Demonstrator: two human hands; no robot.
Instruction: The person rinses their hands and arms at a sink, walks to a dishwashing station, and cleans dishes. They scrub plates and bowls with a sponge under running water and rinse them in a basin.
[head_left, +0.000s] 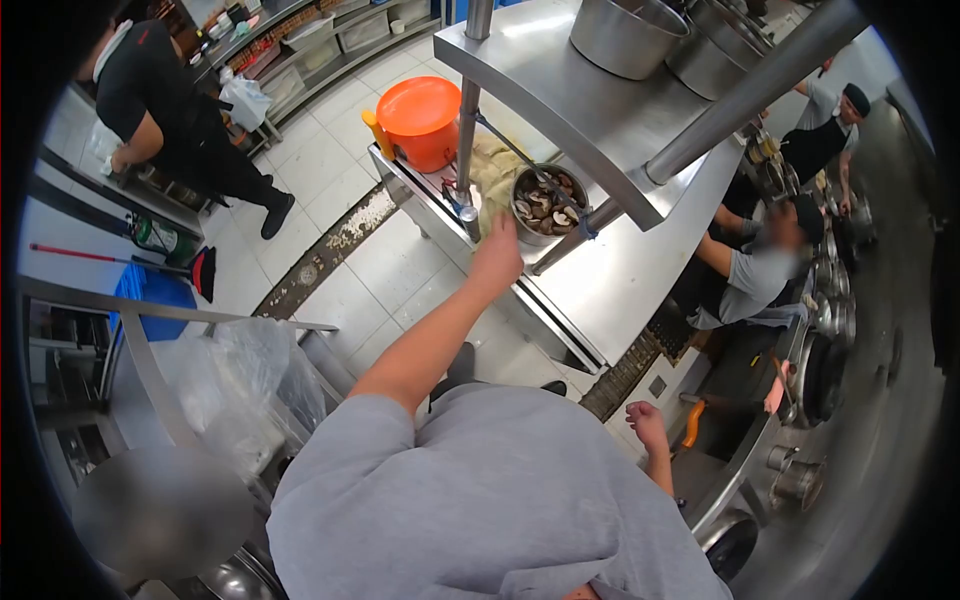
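Observation:
My left hand (497,258) is stretched forward to the steel counter, its fingers closed at the edge of a yellowish cloth (492,170), close beside a metal pot. The pot (521,222) stands on the counter and holds sliced brown and pale pieces, perhaps mushrooms. A utensil with a long dark handle crosses over it. My right hand (648,422) hangs low at my right side, fingers loosely curled and apart, with nothing seen in it.
An orange bucket (430,152) stands left of the cloth. Large pots (625,42) rest on the shelf (540,75) above. A person (165,110) in black is at the left; two people work at the right by the stoves. Plastic bags (235,385) lie at the lower left.

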